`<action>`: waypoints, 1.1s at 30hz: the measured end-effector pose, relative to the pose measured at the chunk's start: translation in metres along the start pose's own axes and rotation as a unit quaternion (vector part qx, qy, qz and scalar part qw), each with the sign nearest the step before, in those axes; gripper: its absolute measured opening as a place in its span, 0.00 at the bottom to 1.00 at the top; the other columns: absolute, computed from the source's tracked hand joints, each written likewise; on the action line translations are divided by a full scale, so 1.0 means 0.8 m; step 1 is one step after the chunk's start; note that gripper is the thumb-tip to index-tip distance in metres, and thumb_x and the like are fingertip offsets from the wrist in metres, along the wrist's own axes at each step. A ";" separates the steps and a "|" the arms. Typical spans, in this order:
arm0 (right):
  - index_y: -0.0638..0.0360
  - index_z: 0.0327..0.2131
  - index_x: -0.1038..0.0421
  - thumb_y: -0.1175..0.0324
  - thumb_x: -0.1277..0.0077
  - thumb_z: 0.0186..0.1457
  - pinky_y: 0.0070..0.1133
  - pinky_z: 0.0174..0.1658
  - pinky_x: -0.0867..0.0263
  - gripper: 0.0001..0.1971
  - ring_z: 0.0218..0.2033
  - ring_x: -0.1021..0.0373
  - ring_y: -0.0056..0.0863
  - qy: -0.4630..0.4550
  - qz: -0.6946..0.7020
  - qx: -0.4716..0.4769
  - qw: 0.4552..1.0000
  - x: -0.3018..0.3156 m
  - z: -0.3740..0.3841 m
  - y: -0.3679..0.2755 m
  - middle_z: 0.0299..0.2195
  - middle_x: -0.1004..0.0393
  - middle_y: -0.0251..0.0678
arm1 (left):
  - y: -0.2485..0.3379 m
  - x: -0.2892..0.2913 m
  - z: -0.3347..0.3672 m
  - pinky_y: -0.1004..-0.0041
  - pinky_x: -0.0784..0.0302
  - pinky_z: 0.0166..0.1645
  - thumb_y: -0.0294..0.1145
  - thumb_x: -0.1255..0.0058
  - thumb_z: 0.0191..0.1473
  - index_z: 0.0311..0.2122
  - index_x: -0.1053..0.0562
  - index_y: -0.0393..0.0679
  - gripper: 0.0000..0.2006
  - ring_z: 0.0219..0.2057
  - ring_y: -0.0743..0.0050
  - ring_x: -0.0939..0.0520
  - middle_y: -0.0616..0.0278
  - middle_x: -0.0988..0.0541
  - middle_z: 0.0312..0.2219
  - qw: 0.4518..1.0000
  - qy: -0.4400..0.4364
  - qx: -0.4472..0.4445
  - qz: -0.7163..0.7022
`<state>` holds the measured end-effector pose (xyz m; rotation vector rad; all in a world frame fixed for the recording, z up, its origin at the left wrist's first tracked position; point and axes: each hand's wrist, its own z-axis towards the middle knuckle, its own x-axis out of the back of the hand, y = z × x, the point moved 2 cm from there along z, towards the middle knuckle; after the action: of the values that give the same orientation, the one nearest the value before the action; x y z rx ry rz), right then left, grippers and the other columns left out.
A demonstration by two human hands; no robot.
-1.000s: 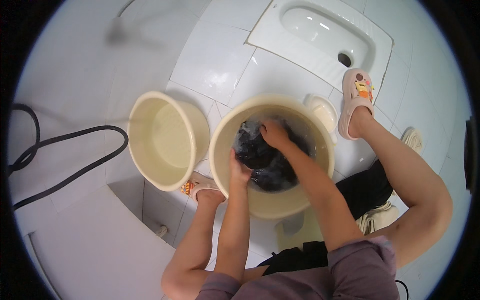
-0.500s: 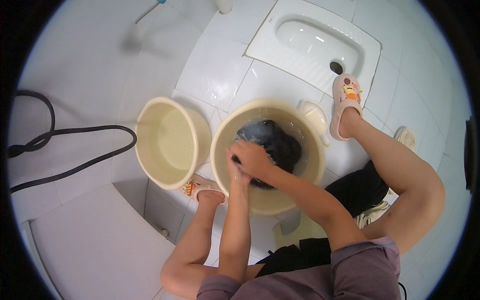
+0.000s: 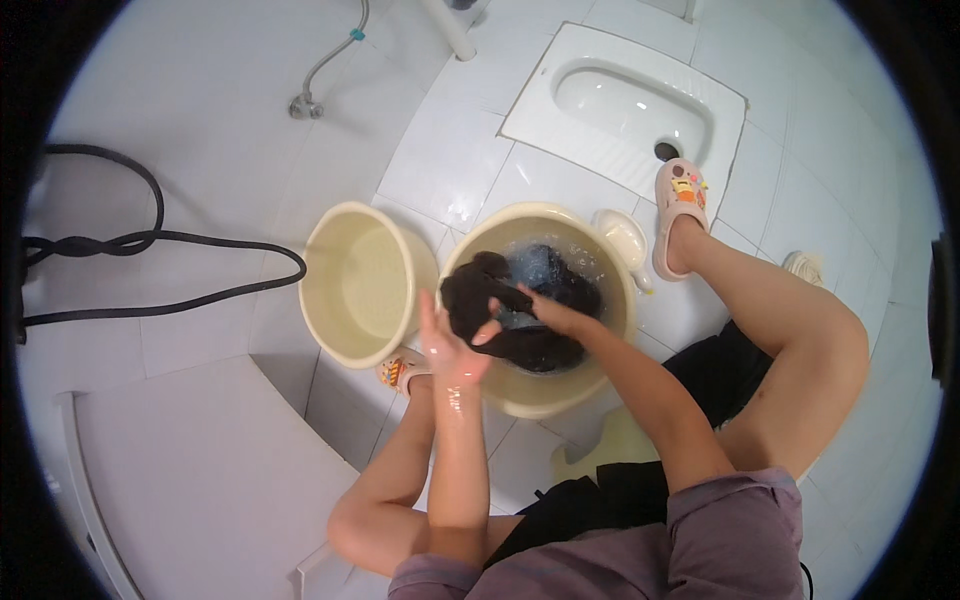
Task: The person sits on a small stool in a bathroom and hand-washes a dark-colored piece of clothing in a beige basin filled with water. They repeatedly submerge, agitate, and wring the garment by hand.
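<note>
A dark, wet cloth (image 3: 475, 298) is partly lifted over the left side of a large cream basin (image 3: 535, 405). The rest of it lies in the soapy water inside. At the basin's left rim my left hand (image 3: 455, 348) is open, wet, its fingers and thumb spread against the cloth's edge. Over the middle of the basin my right hand (image 3: 552, 312) grips a stretched part of the same cloth; its fingertips are partly hidden by the fabric.
A second cream basin (image 3: 318, 325) with clear liquid stands to the left. A cream scoop (image 3: 622, 240) lies right of the large basin. Beyond are a squat toilet (image 3: 590, 135) and, at far left, a black hose (image 3: 220, 240). My clog-shod feet flank the basins.
My hands were together, squeezing the cloth; now they are apart. The left hand has opened, and more of the cloth is spread up at the basin's left side.
</note>
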<state>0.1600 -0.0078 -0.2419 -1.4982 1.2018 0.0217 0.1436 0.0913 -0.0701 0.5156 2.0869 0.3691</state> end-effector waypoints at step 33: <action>0.66 0.47 0.40 0.71 0.52 0.42 0.34 0.49 0.42 0.25 0.47 0.38 0.47 0.411 -0.538 -0.037 0.735 0.060 0.006 0.029 0.44 0.35 0.52 | -0.066 0.257 0.076 0.59 0.51 0.55 0.47 0.50 0.47 0.53 0.42 0.52 0.28 0.52 0.66 0.40 0.66 0.39 0.51 0.931 0.280 0.100 0.212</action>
<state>0.1698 -0.0311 -0.2891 -2.1636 0.7514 -1.5306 0.0837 0.1507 -0.2743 1.0964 2.5722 0.6114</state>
